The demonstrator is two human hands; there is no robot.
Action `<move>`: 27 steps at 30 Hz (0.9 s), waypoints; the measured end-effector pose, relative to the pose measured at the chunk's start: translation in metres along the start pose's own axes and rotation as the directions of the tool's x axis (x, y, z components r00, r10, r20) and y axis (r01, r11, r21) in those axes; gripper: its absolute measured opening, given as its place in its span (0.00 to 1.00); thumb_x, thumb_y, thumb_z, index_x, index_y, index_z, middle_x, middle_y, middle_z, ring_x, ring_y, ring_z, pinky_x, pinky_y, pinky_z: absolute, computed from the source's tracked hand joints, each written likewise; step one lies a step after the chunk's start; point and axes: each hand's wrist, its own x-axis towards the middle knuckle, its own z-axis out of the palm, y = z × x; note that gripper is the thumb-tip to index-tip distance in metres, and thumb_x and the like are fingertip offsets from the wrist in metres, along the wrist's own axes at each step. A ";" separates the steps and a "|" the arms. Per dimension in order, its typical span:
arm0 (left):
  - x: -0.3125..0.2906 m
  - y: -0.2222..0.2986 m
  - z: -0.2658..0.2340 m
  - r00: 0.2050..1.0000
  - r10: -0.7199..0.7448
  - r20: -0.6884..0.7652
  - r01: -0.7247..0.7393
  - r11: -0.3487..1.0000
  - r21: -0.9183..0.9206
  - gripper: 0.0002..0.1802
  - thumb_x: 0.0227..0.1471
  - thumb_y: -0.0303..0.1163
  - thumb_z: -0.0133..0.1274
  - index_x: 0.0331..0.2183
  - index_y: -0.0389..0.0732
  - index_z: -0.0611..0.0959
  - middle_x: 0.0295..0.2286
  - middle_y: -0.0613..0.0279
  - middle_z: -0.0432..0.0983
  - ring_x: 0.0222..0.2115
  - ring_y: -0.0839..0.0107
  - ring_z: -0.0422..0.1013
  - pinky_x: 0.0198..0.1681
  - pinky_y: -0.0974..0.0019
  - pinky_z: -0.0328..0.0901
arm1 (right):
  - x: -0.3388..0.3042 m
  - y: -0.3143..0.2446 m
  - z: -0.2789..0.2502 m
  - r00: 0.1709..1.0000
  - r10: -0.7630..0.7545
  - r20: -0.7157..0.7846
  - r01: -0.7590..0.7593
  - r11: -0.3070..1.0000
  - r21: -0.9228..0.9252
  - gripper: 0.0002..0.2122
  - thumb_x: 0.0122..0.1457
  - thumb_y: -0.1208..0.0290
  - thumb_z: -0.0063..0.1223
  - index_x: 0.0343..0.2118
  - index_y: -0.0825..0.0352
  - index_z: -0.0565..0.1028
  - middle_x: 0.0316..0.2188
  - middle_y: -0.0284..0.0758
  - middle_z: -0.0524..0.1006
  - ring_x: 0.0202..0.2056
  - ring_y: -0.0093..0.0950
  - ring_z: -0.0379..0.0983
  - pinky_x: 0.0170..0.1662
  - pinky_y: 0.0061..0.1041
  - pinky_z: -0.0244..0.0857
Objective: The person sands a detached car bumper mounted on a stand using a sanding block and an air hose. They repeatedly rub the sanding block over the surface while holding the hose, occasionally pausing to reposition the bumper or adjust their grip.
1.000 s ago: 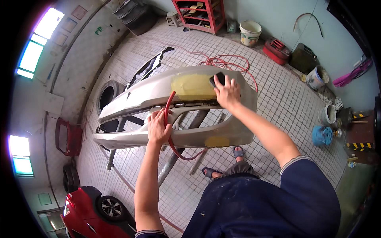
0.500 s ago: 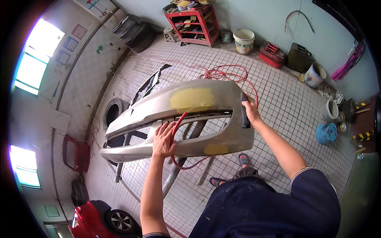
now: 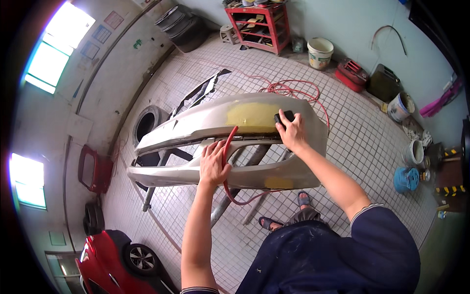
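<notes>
A grey car bumper (image 3: 181, 126) lies across a stand of metal tubes (image 3: 252, 161) in front of me. It carries a yellow filler patch (image 3: 247, 113) on its upper part and a smaller one near its lower edge. My left hand (image 3: 214, 164) rests on the bumper's middle bar, a red hose (image 3: 226, 154) held between thumb and fingers, its end pointing up toward the large patch. My right hand (image 3: 293, 133) is closed around a black sanding block (image 3: 284, 116), pressed at the right edge of that patch. My fingers partly cover the block.
The red hose lies coiled (image 3: 289, 88) on the tiled floor behind the bumper. A tyre (image 3: 148, 125) and a black frame part (image 3: 200, 90) are beyond its left side. A red shelf cart (image 3: 259, 29), buckets (image 3: 320, 53) and cans line the wall. A red car (image 3: 110, 259) stands lower left.
My right hand has brought the sanding block from the bumper's right end leftward to the edge of the yellow patch, turning it. My left hand stays on the bar with the hose. The view has shifted.
</notes>
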 end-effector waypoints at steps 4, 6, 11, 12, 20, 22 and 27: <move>0.025 0.006 0.008 0.998 0.064 -0.026 -0.065 0.997 -0.040 0.40 0.41 0.39 0.57 0.59 0.41 0.80 0.63 0.54 0.73 0.63 0.46 0.65 0.71 0.44 0.56 | 0.072 0.029 0.014 0.968 0.232 -0.095 -0.247 0.949 -0.198 0.27 0.69 0.51 0.58 0.69 0.53 0.74 0.49 0.52 0.72 0.50 0.51 0.71 0.55 0.47 0.70; 0.004 -0.006 0.009 1.000 0.007 -0.027 -0.007 1.000 -0.013 0.39 0.41 0.39 0.57 0.58 0.41 0.80 0.62 0.55 0.73 0.62 0.46 0.66 0.70 0.44 0.56 | 0.055 -0.008 0.009 0.988 0.154 0.003 -0.151 0.969 -0.196 0.29 0.69 0.51 0.58 0.71 0.53 0.72 0.50 0.52 0.71 0.53 0.51 0.70 0.57 0.47 0.69; 0.002 -0.004 0.001 1.000 -0.009 -0.030 0.007 0.999 -0.052 0.37 0.41 0.39 0.57 0.56 0.40 0.81 0.62 0.55 0.74 0.62 0.46 0.66 0.70 0.44 0.57 | 0.010 0.004 0.006 0.999 -0.027 0.032 0.030 0.995 -0.097 0.28 0.68 0.55 0.60 0.71 0.52 0.74 0.49 0.52 0.68 0.51 0.52 0.68 0.57 0.48 0.68; 0.007 -0.002 0.001 0.999 0.010 -0.032 -0.012 0.998 -0.057 0.36 0.42 0.38 0.57 0.56 0.40 0.81 0.62 0.55 0.74 0.62 0.46 0.66 0.70 0.44 0.57 | 0.027 0.013 0.006 0.998 -0.059 0.002 0.059 0.992 -0.112 0.28 0.68 0.55 0.60 0.70 0.52 0.74 0.49 0.52 0.68 0.50 0.52 0.68 0.57 0.48 0.68; 0.001 -0.007 0.002 0.999 -0.003 -0.046 -0.001 0.997 -0.082 0.35 0.41 0.39 0.56 0.54 0.39 0.82 0.61 0.54 0.75 0.61 0.46 0.66 0.70 0.44 0.57 | -0.002 0.017 0.010 0.993 -0.111 0.027 0.112 0.992 -0.055 0.30 0.65 0.57 0.63 0.71 0.51 0.73 0.51 0.56 0.67 0.52 0.56 0.67 0.59 0.50 0.67; 0.000 -0.007 0.001 0.999 0.001 -0.052 -0.006 0.997 -0.080 0.35 0.41 0.39 0.56 0.54 0.38 0.82 0.60 0.54 0.75 0.61 0.46 0.66 0.69 0.44 0.57 | 0.018 0.017 0.006 0.991 -0.132 0.031 0.134 0.984 -0.118 0.29 0.66 0.56 0.62 0.70 0.49 0.74 0.51 0.53 0.68 0.51 0.53 0.68 0.58 0.48 0.69; 0.012 -0.004 0.007 0.998 0.027 -0.065 -0.032 0.996 -0.077 0.35 0.40 0.38 0.55 0.53 0.37 0.83 0.60 0.54 0.76 0.61 0.47 0.66 0.69 0.44 0.57 | 0.059 0.027 0.015 0.994 0.109 0.032 -0.100 0.974 -0.205 0.29 0.67 0.51 0.60 0.70 0.47 0.74 0.50 0.52 0.71 0.50 0.51 0.71 0.56 0.47 0.71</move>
